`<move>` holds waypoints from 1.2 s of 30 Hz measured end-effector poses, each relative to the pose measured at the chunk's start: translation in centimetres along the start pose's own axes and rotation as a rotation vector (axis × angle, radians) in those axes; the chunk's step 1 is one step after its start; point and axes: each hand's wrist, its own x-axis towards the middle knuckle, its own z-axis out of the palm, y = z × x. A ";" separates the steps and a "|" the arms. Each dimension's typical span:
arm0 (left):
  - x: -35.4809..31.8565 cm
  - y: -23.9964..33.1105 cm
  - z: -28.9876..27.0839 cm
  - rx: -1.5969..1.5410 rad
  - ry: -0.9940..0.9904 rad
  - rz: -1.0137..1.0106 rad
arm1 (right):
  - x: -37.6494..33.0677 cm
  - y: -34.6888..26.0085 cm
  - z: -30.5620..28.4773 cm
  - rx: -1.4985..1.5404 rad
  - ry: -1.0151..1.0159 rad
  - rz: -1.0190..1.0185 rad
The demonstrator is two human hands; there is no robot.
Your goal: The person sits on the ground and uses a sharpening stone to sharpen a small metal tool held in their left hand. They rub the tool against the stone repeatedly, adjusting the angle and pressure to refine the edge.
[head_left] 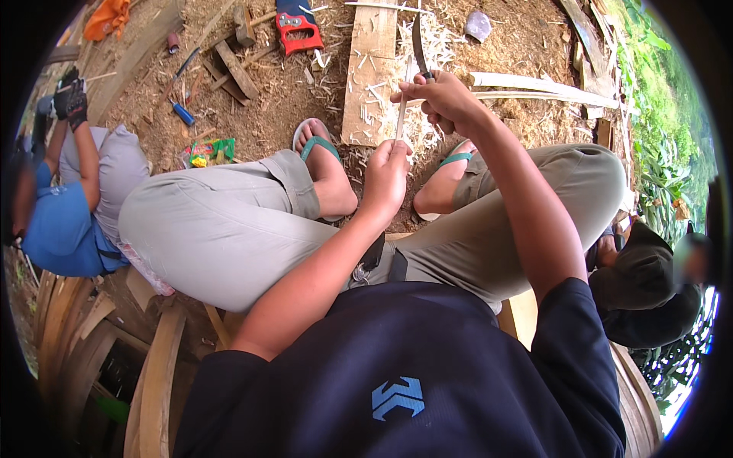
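Between my knees, my left hand (386,175) pinches the lower end of a thin pale stick (402,118), which points up and away from me. My right hand (449,101) is closed round the dark handle of a knife (418,47), its curved blade pointing away beside the stick's upper part. Fingers of the right hand also sit close to the stick; whether they press on it I cannot tell. Beyond and just left of the hands lies a wooden board (369,95) strewn with pale shavings. Another thin stick (385,7) lies across its far end.
A red-handled saw (298,37), wood offcuts (237,70), a blue-handled tool (182,114) and a colourful packet (210,153) lie left. Long split strips (542,88) lie right. A gloved co-worker (65,217) sits left; another person (637,275) is at right.
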 end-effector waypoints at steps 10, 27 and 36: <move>0.0 1.2 0.4 -0.045 -0.082 0.066 | -0.8 -2.5 -1.1 0.016 0.029 -0.191; 0.0 1.2 0.2 -0.105 -0.156 0.088 | -1.4 -2.9 -1.6 0.067 0.087 -0.274; 0.2 1.0 -0.2 -0.144 -0.173 0.074 | -1.0 -2.8 -1.7 0.126 0.073 -0.296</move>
